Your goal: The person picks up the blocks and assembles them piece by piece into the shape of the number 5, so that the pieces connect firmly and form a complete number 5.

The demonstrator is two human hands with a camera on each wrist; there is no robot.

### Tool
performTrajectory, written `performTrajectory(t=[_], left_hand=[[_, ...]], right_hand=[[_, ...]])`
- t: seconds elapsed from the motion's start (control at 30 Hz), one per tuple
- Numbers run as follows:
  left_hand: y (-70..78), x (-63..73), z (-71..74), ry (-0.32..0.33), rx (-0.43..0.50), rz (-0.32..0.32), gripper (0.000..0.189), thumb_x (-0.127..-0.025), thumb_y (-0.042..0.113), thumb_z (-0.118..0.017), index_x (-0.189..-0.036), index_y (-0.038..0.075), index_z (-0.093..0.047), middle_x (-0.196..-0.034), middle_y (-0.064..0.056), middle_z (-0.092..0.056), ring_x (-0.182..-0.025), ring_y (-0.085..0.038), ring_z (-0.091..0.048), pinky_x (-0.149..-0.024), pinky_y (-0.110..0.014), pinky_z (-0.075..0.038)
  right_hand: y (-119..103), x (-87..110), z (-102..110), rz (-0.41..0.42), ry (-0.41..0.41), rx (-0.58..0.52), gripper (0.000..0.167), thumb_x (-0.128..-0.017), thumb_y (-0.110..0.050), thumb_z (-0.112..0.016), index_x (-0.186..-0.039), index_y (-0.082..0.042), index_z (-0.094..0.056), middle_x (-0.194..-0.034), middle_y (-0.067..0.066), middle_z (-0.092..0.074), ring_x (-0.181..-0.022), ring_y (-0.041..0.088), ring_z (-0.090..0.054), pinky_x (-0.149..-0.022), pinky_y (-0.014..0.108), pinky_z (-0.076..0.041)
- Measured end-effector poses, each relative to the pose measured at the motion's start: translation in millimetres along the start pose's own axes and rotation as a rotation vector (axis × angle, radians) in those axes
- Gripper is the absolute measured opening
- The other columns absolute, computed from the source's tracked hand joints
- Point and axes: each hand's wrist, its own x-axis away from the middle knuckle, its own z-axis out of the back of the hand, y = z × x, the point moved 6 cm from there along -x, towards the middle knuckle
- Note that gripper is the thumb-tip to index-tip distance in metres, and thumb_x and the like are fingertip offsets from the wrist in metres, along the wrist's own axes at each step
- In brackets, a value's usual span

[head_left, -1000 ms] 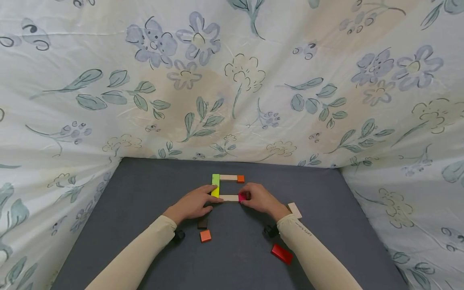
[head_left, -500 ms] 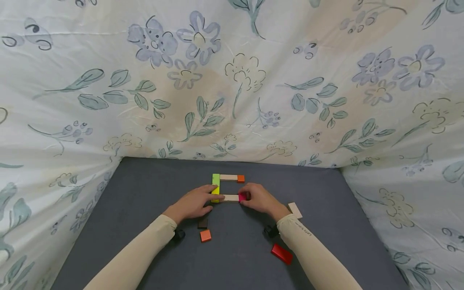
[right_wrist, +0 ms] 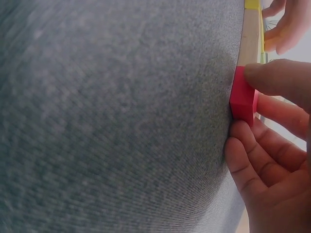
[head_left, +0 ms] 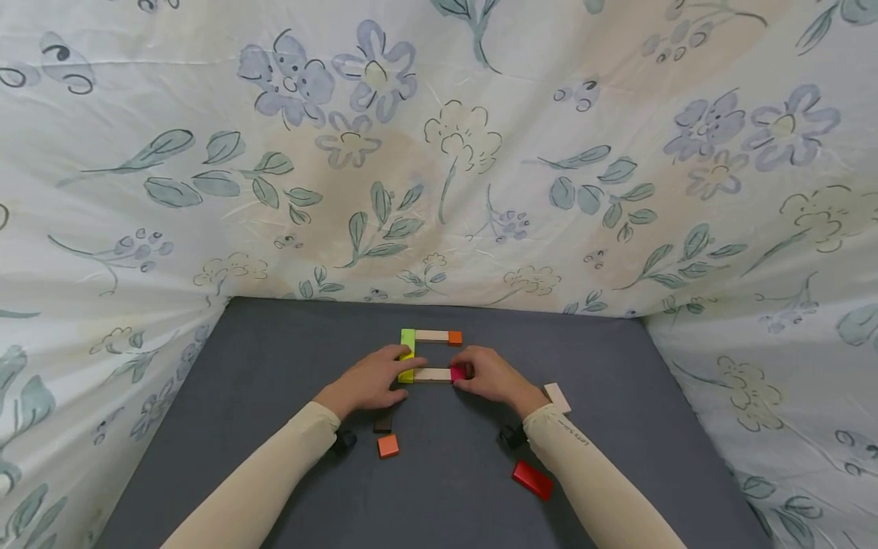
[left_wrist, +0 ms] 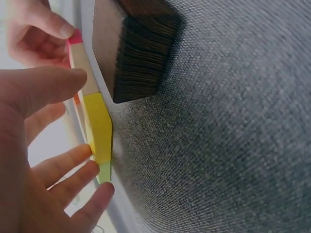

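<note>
crimson-pink rectangular block (right_wrist: 241, 97) pinched in the right hand (head_left: 490, 375), at the three o'clock end of a pale wooden bar (head_left: 434, 375), left hand (head_left: 370, 379) spread by a yellow oblong block (left_wrist: 99, 124), at the bar's nine o'clock end

On the table (head_left: 446, 503), abutting blocks (head_left: 432, 375) between and beyond the hands (head_left: 369, 379) (head_left: 497, 378), loose blocks (head_left: 532, 480) nearer
</note>
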Motion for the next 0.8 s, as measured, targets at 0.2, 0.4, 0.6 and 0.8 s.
performTrajectory(t=[0.2, 0.4, 0.6, 0.8], left_hand=[[0.3, -1.2, -0.1, 0.019, 0.022, 0.011, 0.061, -0.103, 0.030, -0.076, -0.161, 0.024, -0.055, -0.161, -0.018, -0.047, -0.148, -0.040, -0.043, -0.118, -0.061, -0.040], [-1.3, -3.4, -4.7, 0.018, 0.030, 0.026, 0.065, -0.102, 0.034, -0.077, -0.162, 0.027, -0.053, -0.162, -0.015, -0.045, -0.150, -0.037, -0.039, -0.120, -0.060, -0.038], [-4.4, -6.3, -7.0, 0.023, 0.022, 0.046, 0.068, -0.102, 0.038, -0.076, -0.164, 0.030, -0.050, -0.162, -0.013, -0.045, -0.150, -0.037, -0.038, -0.120, -0.060, -0.037], [-6.2, -4.8, -5.9, 0.046, 0.061, 0.040, 0.067, -0.102, 0.037, -0.076, -0.164, 0.027, -0.051, -0.163, -0.018, -0.043, -0.150, -0.041, -0.036, -0.120, -0.064, -0.036]], right_hand=[[0.1, 0.6, 0.1, 0.003, -0.002, -0.009, 0.032, -0.095, -0.016, -0.087, -0.126, -0.011, -0.079, -0.096, -0.005, -0.062, -0.082, 0.015, -0.057, -0.070, 0.033, -0.054], [0.9, 0.9, 0.1, 0.002, -0.009, -0.013, 0.033, -0.095, -0.016, -0.086, -0.127, -0.012, -0.079, -0.096, -0.005, -0.062, -0.082, 0.016, -0.057, -0.070, 0.033, -0.054], [1.1, 3.2, 1.3, 0.008, -0.006, -0.031, 0.033, -0.096, -0.016, -0.085, -0.128, -0.013, -0.078, -0.097, -0.005, -0.062, -0.083, 0.015, -0.058, -0.070, 0.033, -0.054], [1.2, 5.5, 2.1, 0.009, 0.003, -0.020, 0.035, -0.096, -0.018, -0.085, -0.130, -0.013, -0.077, -0.098, -0.004, -0.061, -0.085, 0.014, -0.057, -0.071, 0.032, -0.054]])
